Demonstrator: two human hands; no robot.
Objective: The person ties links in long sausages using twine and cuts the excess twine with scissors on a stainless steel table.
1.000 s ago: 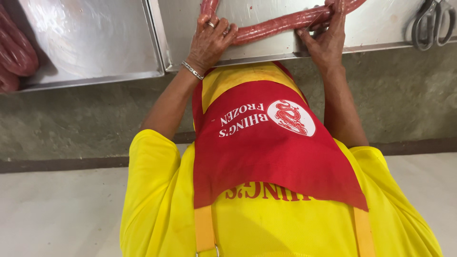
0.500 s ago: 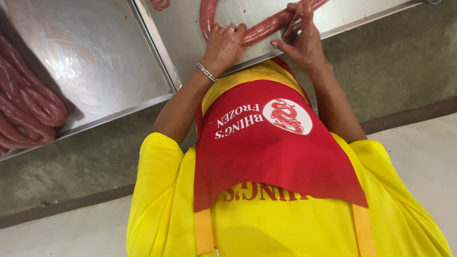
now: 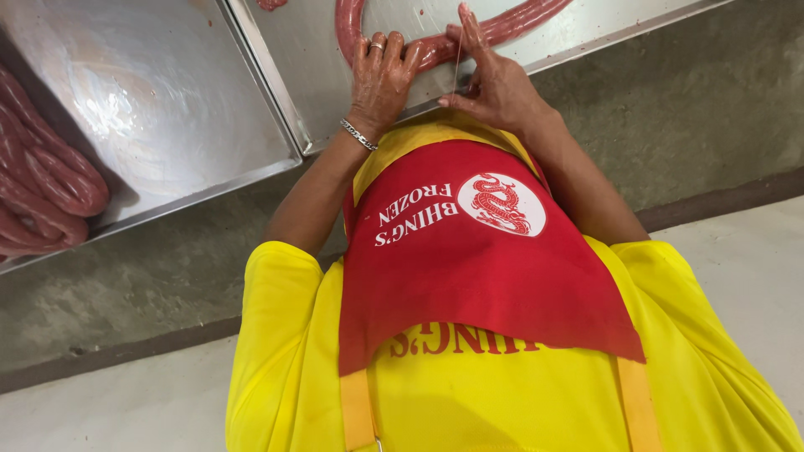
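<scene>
**Thin string, soft casing: where the tie could have failed**

While the long pinkish-red raw sausage rope (image 3: 502,23) lay curved across the shallow stainless steel tray (image 3: 318,92) at twelve o'clock on the desk, both hands were closed on it. The left hand (image 3: 381,79), wearing a silver chain bracelet (image 3: 358,134) and a ring, pressed its fingers down over the bend of the rope and pinned it to the metal. The right hand (image 3: 494,84), just beside it at one o'clock, pinched a thin pale string (image 3: 456,63) that ran taut and nearly upright from the fingertips to the sausage.

The likeliest fault, to my eye, was the string itself: pulled too hard, so fine a line could have cut the casing and let the filling out. Pulled too gently, it could have slid along the greasy skin and left a loose tie. The tray looked wet and smeared, so the left hand's grip might have slipped and let the rope roll. The rope also lay near the tray's front rim, where a tug toward six o'clock might have dragged it over the edge onto the red cloth apron (image 3: 477,268).

At nine o'clock, well apart, a heap of dark red sausages (image 3: 42,192) rested in a second steel tray (image 3: 176,109).
</scene>
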